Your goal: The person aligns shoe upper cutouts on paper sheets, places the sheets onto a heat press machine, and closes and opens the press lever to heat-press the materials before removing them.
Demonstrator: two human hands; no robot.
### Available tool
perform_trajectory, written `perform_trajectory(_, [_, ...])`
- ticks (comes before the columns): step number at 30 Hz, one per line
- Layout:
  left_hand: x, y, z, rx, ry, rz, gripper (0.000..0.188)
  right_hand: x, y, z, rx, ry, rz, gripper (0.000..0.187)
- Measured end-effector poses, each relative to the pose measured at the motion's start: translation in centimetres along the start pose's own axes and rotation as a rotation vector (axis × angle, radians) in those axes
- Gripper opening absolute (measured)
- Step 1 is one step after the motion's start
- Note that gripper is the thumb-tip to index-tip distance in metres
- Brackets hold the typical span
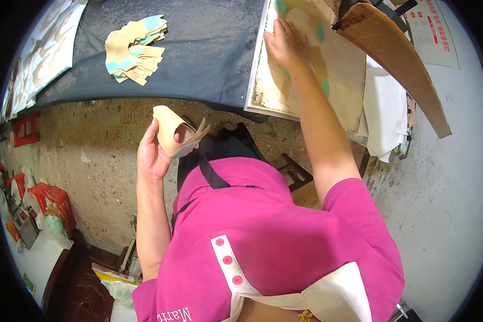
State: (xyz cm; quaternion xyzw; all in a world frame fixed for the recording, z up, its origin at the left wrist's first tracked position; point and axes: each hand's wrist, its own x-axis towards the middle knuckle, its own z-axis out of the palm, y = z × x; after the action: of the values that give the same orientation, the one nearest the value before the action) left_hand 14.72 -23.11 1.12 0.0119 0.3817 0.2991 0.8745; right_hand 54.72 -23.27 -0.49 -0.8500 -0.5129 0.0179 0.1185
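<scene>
My left hand (154, 153) is closed round a curled tan shoe upper piece (169, 127), which has loose flaps at its right end and a pale blue patch beneath. At the upper right, my right hand (288, 45) lies with its fingers stretched out on a pale, stained board (342, 86). Tan cut pieces (317, 64) with teal patches lie on that board beside the hand and forearm; their outlines are faint against it. A fanned stack of similar tan pieces (136, 51) with blue-green patches rests on the dark table cover to the left.
The dark-covered table (209, 59) runs across the top. Over the board's right side hangs a brown curved panel (397, 59). White sheets (385, 110) hang right of the board. A light sheet with brown shapes (51, 45) lies far left; red baskets (53, 201) stand below.
</scene>
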Motion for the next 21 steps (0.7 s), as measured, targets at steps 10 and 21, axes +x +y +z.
perform_trajectory(10, [1.5,0.9,1.1,0.023,-0.005,-0.068,0.034,-9.4,1.4,-1.9,-0.005,-0.005,0.274,0.055])
perform_trajectory(21, [3.6,1.5,5.8,0.183,-0.074,-0.205,0.035,-7.9,0.6,-0.5,0.020,0.096,0.126,0.054])
